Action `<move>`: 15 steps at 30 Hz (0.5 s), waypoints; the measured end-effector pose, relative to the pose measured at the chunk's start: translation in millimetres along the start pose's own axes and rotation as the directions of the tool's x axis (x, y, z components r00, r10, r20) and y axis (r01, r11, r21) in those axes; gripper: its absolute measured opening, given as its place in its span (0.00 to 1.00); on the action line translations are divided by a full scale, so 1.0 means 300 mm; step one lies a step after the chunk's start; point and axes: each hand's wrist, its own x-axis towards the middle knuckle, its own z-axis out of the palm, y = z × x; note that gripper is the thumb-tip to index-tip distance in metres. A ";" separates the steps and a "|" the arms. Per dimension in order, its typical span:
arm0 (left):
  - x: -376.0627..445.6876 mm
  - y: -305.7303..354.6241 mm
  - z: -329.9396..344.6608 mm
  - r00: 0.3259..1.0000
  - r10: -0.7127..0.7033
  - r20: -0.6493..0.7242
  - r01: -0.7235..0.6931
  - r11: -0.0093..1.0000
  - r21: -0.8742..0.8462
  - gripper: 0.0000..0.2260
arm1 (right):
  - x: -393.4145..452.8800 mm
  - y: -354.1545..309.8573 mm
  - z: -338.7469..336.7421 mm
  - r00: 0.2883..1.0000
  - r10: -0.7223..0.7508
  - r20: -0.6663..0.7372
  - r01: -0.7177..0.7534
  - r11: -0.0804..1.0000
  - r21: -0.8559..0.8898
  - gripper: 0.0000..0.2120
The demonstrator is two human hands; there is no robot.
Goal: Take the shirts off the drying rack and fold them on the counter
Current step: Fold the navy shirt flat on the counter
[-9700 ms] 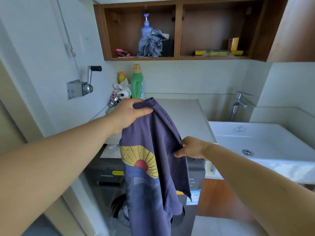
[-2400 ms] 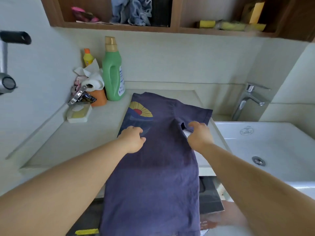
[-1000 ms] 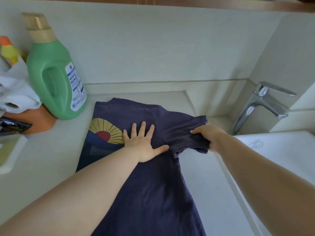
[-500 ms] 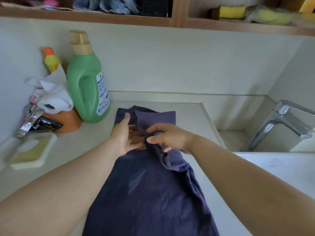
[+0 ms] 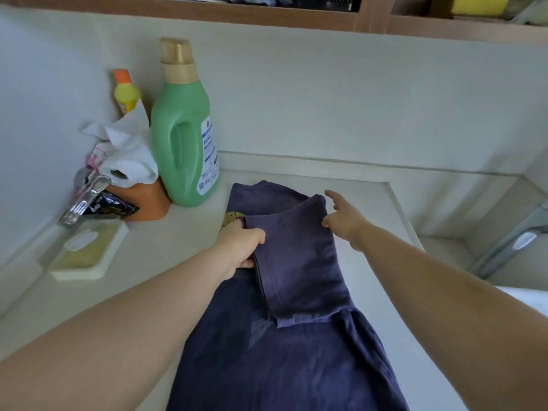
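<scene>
A pale counter (image 5: pixel 370 292) fills most of the head view, backed by a plain light wall (image 5: pixel 326 93) and topped by the lower edge of a wooden shelf (image 5: pixel 267 16). A dark purple-blue shirt (image 5: pixel 281 360) lies lengthwise down the middle of the counter, its lower part running out of the bottom of the view. Its right side, sleeve (image 5: pixel 299 262) included, is folded over onto the body, and a sliver of a yellow print (image 5: pixel 232 221) shows at the left edge of the fold. The person's left hand (image 5: pixel 241 246) is closed on the left edge of the folded-over layer, fingers curled over the cloth and thumb beneath it. The right hand (image 5: pixel 345 218) is open at the shirt's right edge near the upper corner of the fold, index finger extended and thumb just at the cloth; whether it presses the fabric cannot be told. To the left, near the wall, a green detergent bottle (image 5: pixel 185 137) with a gold cap stands upright; its white and blue label (image 5: pixel 209 155) carries print too small to read. Behind it stands a small yellow bottle (image 5: pixel 126 93) with an orange cap. Beside these sit a roll of white paper (image 5: pixel 124 164) on an orange holder (image 5: pixel 148 200), a dark packet (image 5: pixel 111 206) with unreadable white lettering, and a metal clip (image 5: pixel 84 200). A white soap dish (image 5: pixel 86 253) lies in front. A chrome tap (image 5: pixel 516 244) shows at the right edge.
</scene>
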 end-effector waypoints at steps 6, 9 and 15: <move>0.027 -0.019 -0.019 1.000 0.016 0.013 -0.017 0.995 0.098 0.10 | 0.102 -0.089 0.022 0.993 0.033 0.111 -0.016 0.988 -0.151 0.24; 0.041 -0.021 -0.017 0.999 -0.014 0.039 0.012 0.998 0.059 0.15 | 0.139 -0.080 0.021 0.988 0.061 0.139 -0.025 0.969 -0.245 0.23; 0.063 -0.028 -0.010 0.998 -0.059 0.026 0.055 0.992 0.118 0.17 | 0.174 -0.089 -0.022 1.000 0.019 0.007 -0.015 0.923 -0.385 0.05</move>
